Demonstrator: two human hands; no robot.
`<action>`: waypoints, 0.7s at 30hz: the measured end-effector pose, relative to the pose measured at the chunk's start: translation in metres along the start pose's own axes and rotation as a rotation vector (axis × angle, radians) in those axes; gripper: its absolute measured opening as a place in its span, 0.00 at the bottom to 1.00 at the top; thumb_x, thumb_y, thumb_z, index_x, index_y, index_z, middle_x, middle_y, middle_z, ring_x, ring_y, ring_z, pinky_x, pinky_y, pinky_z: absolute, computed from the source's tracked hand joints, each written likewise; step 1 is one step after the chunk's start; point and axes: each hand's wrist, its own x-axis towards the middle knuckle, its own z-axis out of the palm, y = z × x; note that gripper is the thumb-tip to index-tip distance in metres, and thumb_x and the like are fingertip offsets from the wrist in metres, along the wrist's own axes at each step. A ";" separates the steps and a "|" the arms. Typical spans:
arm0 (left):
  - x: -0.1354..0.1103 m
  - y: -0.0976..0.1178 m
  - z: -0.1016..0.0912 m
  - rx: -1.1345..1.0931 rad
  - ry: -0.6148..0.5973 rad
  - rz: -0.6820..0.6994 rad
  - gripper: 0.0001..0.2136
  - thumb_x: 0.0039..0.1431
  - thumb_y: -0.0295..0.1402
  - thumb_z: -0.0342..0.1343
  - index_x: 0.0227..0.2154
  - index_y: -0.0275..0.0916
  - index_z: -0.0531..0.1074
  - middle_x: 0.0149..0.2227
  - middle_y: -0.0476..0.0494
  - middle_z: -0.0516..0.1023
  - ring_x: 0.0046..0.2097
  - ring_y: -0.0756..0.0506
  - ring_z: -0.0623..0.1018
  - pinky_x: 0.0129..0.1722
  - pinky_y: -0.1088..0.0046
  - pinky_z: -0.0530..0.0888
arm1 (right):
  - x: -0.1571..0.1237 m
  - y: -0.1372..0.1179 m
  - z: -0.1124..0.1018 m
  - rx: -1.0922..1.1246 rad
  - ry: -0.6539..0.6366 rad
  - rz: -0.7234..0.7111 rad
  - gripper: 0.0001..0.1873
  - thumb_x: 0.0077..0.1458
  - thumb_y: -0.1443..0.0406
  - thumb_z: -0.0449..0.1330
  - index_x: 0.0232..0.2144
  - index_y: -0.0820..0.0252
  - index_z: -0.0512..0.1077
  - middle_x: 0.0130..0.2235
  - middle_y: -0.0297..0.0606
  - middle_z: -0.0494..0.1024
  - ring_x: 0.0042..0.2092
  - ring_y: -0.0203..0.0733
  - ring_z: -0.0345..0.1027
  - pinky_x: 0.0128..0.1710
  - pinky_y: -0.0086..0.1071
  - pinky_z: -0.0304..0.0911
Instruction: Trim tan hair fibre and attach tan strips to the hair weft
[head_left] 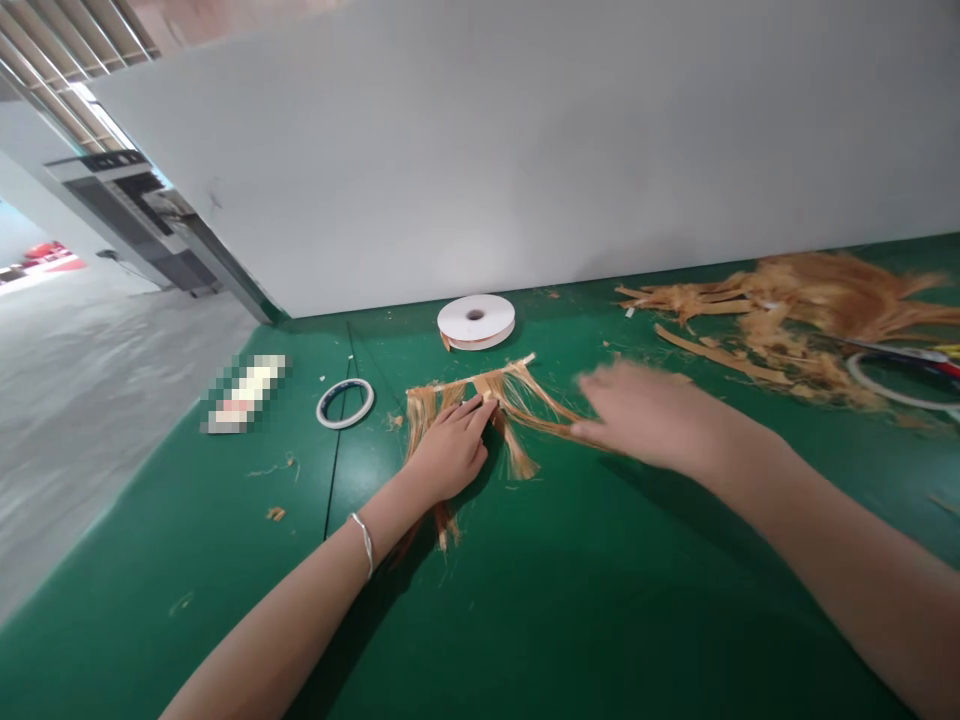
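A fringe of golden-brown fibres (pixel 422 425) hangs from a narrow strip on the green table. My left hand (pixel 452 447) lies flat over its middle, fingers stretched out and touching the strip; part of the fringe is hidden beneath it. To the right, my right hand (pixel 649 410) is blurred by motion, its thumb apart from its fingers. Long strands (pixel 547 422) run from the strip's right end toward this hand and pass under it. Just behind the fringe stands a large white roll (pixel 476 320) with a brown ribbon edge.
Left of the fringe lies a tape roll (pixel 345 404) across a thin dark line. A pixelated item (pixel 246 393) is near the table's left edge. At the back right are a heap of brown fibres (pixel 825 295) and another ring (pixel 892 392). A grey wall (pixel 525 140) bounds the table behind.
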 end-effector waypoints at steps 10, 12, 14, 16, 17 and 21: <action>0.000 0.004 -0.003 -0.013 0.007 -0.011 0.26 0.58 0.26 0.42 0.61 0.31 0.53 0.62 0.38 0.61 0.64 0.41 0.57 0.62 0.59 0.58 | -0.034 -0.030 -0.024 0.509 -0.525 -0.643 0.31 0.62 0.49 0.38 0.64 0.50 0.50 0.55 0.38 0.71 0.56 0.45 0.63 0.52 0.40 0.60; 0.000 0.002 -0.002 -0.013 0.008 -0.014 0.27 0.58 0.26 0.42 0.61 0.31 0.52 0.62 0.38 0.61 0.64 0.42 0.57 0.62 0.59 0.58 | -0.031 -0.026 -0.016 0.315 -0.606 -0.406 0.35 0.54 0.45 0.51 0.60 0.51 0.59 0.53 0.42 0.72 0.52 0.53 0.67 0.47 0.41 0.65; 0.000 0.001 0.000 -0.015 0.007 -0.012 0.27 0.57 0.25 0.42 0.61 0.31 0.52 0.62 0.38 0.61 0.64 0.41 0.57 0.62 0.59 0.58 | -0.026 -0.022 -0.008 0.057 -0.313 0.019 0.38 0.52 0.47 0.55 0.59 0.61 0.62 0.54 0.54 0.70 0.53 0.66 0.63 0.46 0.50 0.64; 0.000 0.000 0.001 -0.017 0.009 -0.005 0.27 0.57 0.26 0.42 0.61 0.32 0.52 0.62 0.38 0.61 0.64 0.41 0.57 0.61 0.59 0.59 | -0.020 -0.019 -0.006 -0.102 0.060 0.340 0.42 0.56 0.48 0.51 0.62 0.75 0.53 0.59 0.67 0.58 0.59 0.77 0.49 0.53 0.63 0.51; 0.000 0.000 0.001 -0.017 0.011 -0.001 0.27 0.57 0.26 0.42 0.61 0.31 0.52 0.62 0.38 0.61 0.64 0.41 0.57 0.62 0.59 0.58 | -0.018 -0.018 -0.007 -0.126 0.230 0.400 0.45 0.57 0.49 0.49 0.64 0.79 0.46 0.62 0.70 0.49 0.62 0.78 0.39 0.55 0.67 0.41; 0.000 0.001 0.000 -0.003 0.009 0.000 0.26 0.58 0.26 0.42 0.61 0.30 0.52 0.61 0.37 0.61 0.64 0.41 0.57 0.62 0.59 0.58 | -0.024 -0.018 -0.021 0.233 0.420 -0.037 0.44 0.59 0.44 0.40 0.66 0.64 0.32 0.66 0.53 0.46 0.66 0.60 0.35 0.60 0.57 0.40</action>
